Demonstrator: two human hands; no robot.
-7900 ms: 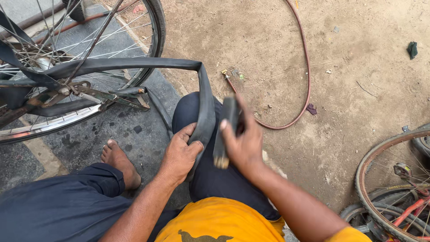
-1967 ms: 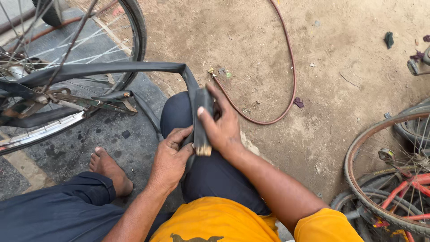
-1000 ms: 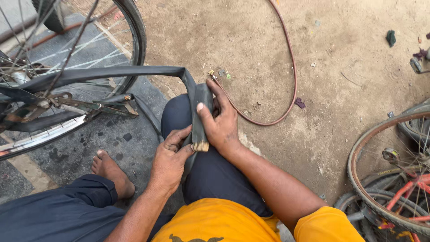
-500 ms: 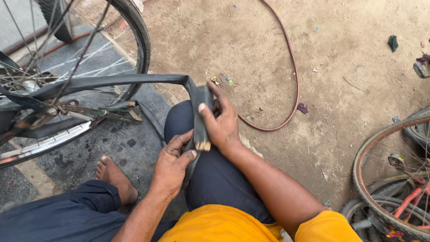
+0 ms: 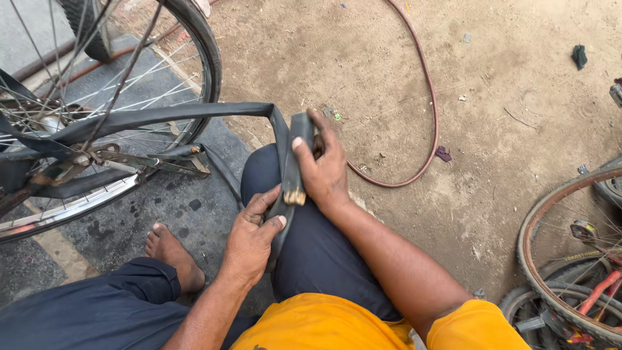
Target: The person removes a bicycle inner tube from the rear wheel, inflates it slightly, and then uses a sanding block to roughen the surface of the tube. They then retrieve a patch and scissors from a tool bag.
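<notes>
Two hands work on one black inner tube point(image 5: 194, 115), and both grips are closed on something. Your right hand point(image 5: 324, 170) has its grip wrapped around a short dark tool with a pale wooden end point(image 5: 293, 162), thumb laid along its upper part, and it presses that tool flat against the tube where the rubber bends over your raised knee point(image 5: 311, 240). Your left hand point(image 5: 251, 238) sits just below, its grip pinched on the lower stretch of the tube, thumb on top and fingers curled beneath, pinning the rubber against your dark trouser leg. So the tube runs through both grips: it lies under the tool in the right one, passes down into the left one, and from the bend at the top it stretches away to the left as a flat band toward the bicycle wheel point(image 5: 97, 123), whose spokes and rim it crosses. Your bare foot point(image 5: 173, 253) rests on the dark paved strip point(image 5: 188, 207) beside that wheel. Beyond your right hand, a reddish hose point(image 5: 431, 123) curves across the sandy ground point(image 5: 505, 129), well apart from the tube. At the right edge, another wheel with a rusty rim point(image 5: 528, 259) lies on the ground beside your arm.
</notes>
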